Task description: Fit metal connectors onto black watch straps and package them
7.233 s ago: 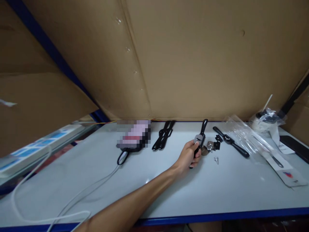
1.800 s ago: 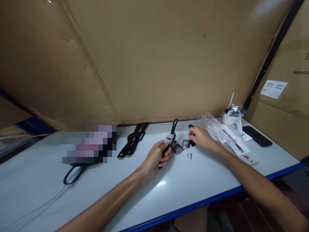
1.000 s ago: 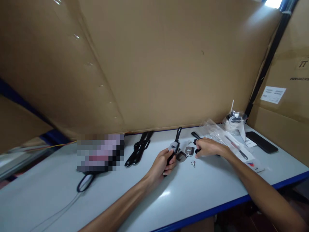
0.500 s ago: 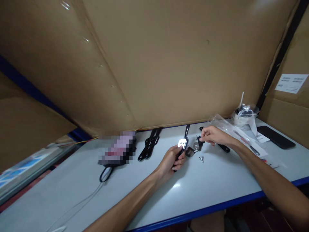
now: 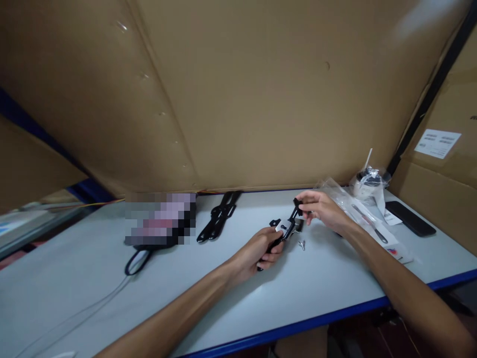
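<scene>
My left hand (image 5: 265, 246) is wrapped around the near handle of a black spokeshave (image 5: 292, 222), holding it tilted above the table. A silver blade (image 5: 283, 227) lies on its middle, under my left thumb. Between the fingertips of my right hand (image 5: 318, 209) is a small black lever cap (image 5: 297, 205), close to the spokeshave's far handle; whether they touch I cannot tell. Small silver thumbscrews (image 5: 302, 244) lie on the table below my right hand. Dark metal pieces (image 5: 299, 225) behind the spokeshave are partly hidden.
More black spokeshave bodies (image 5: 219, 219) lie to the left, beside a blurred-out pink and black item (image 5: 164, 221) with a loop. At right are plastic packaging (image 5: 367, 216), a bagged cup (image 5: 368, 184) and a dark phone-like slab (image 5: 410, 218). Cardboard (image 5: 261, 99) walls the back.
My right hand has lifted the black lever cap from the loose parts and brought it left to the spokeshave. My left hand still grips the handle. The view has shifted slightly.
</scene>
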Demonstrator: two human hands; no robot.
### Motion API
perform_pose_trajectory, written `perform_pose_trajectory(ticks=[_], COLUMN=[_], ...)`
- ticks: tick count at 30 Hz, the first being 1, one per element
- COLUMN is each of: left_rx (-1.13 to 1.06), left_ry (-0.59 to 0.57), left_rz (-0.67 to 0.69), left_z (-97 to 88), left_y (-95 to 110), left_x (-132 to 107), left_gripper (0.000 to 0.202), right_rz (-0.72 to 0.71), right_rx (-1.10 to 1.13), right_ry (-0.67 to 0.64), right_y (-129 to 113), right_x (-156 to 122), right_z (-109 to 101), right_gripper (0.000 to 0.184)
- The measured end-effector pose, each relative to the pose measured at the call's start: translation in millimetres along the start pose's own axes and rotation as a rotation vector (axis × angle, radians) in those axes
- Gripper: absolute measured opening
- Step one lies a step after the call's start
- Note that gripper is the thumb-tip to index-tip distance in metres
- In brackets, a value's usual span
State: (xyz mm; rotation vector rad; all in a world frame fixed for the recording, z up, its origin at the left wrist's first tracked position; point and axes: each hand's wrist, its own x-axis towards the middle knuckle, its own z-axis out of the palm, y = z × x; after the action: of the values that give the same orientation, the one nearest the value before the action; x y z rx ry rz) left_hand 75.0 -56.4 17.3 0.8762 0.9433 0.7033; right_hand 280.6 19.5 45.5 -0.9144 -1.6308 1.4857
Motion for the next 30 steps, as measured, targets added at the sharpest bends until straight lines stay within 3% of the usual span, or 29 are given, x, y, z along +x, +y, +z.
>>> perform_pose_trajectory(ticks=[5,8,11,18,25,27,30], left_rx=[0.024,0.014,0.000,0.023,0.084,0.086,0.043], left_ry=[-0.054,-0.111,-0.161,-0.200,-0.136,-0.124,-0.114], left_rz=[-0.073,-0.110,-0.136,-0.186,-0.071,-0.051,-0.022], left_z=[-2.6,-6.6,-9.6,-11.6,-6.9,-7.6,-10.0], left_y=[4.1,5.5,6.6,6.5,1.5,0.7,1.1], left_x=[-1.7,-1.5,0.5,4.3,0.2,1.0,2.8], left_gripper=[0.023,0.028,0.031,0.048,0.027,0.028,0.030], right_rz=[-0.205,-0.178,-0.169,-0.207,-0.279,-0.319,-0.431], right_rx=[-0.357,-0.412,-0.439,-0.568,-0.737,-0.763,-0.702], right_ry=[0.018,-0.038,-0.098,-0.053,-0.045,0.004,0.211], right_y=[2.1,5.0,7.4,10.1,10.8,6.5,-11.5], right_x=[0.5,1.1,0.9,-1.6,-4.2,-2.5,-14.8], right_z=[8.5,12.1,15.0,29.5,37.5,37.3,39.0], right_gripper=[0.013,0.004,0.009,0.016,0.021,0.020,0.016])
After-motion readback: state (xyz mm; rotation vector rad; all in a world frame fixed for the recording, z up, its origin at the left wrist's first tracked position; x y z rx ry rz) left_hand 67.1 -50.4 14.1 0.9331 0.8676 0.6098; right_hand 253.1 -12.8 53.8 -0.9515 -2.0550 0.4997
